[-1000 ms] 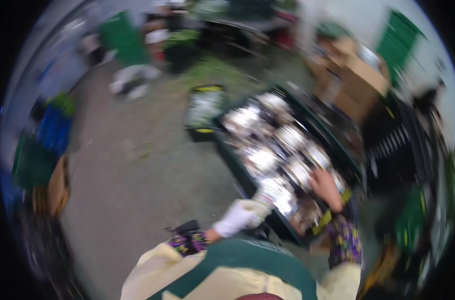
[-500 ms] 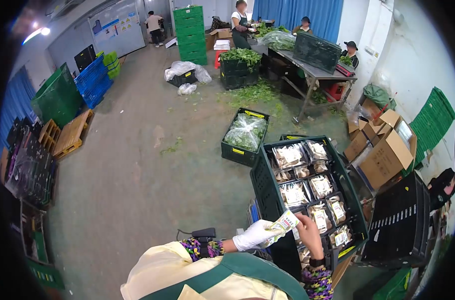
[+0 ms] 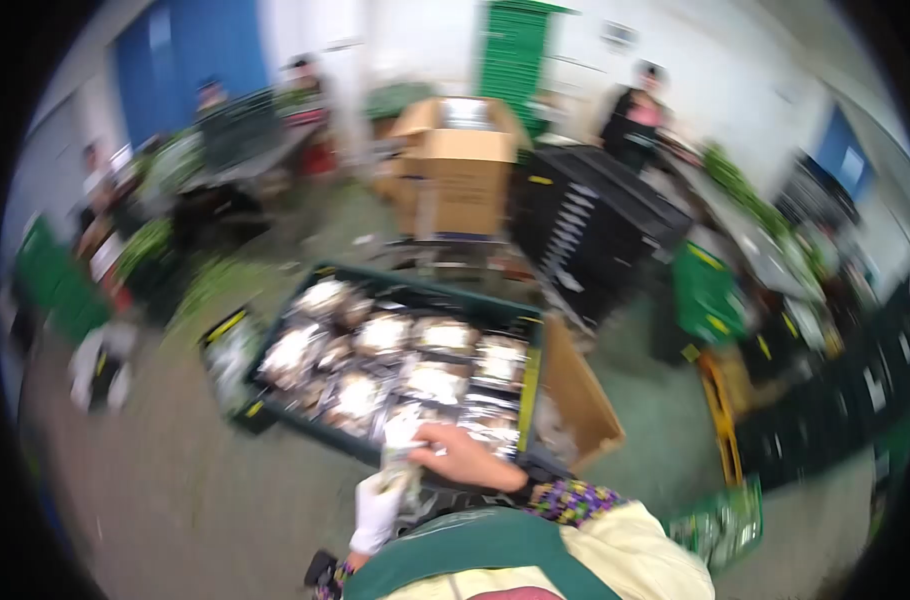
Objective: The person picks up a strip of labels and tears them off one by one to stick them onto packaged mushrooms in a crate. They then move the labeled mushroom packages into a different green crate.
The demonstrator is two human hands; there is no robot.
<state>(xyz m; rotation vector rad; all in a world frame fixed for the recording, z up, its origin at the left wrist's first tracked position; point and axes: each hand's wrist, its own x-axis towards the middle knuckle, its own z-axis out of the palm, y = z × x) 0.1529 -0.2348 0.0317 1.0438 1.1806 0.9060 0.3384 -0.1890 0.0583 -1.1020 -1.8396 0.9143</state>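
Observation:
My left hand [image 3: 377,508], in a white glove, is closed on a small bundle of printed labels [image 3: 401,458] at the near side of a dark green crate [image 3: 315,428]. My bare right hand [image 3: 465,458] reaches in from the right, its thumb and fingers pinched at the upper end of the labels. Motion blur smears the print and the fingertips. Inside the crate lie rows of film-wrapped trays [image 3: 437,380] that look like pale mushrooms, with several right beyond my hands.
Behind the crate stands an open cardboard box [image 3: 465,185], with black stacked crates [image 3: 600,220] to its right. A cardboard flap [image 3: 580,400] sticks out beside the crate. A smaller crate with bagged greens [image 3: 233,365] sits at left. Other people are at tables farther back.
My view has swung to the right, so the crate now lies across the middle in front of me. Both hands stay together at the labels.

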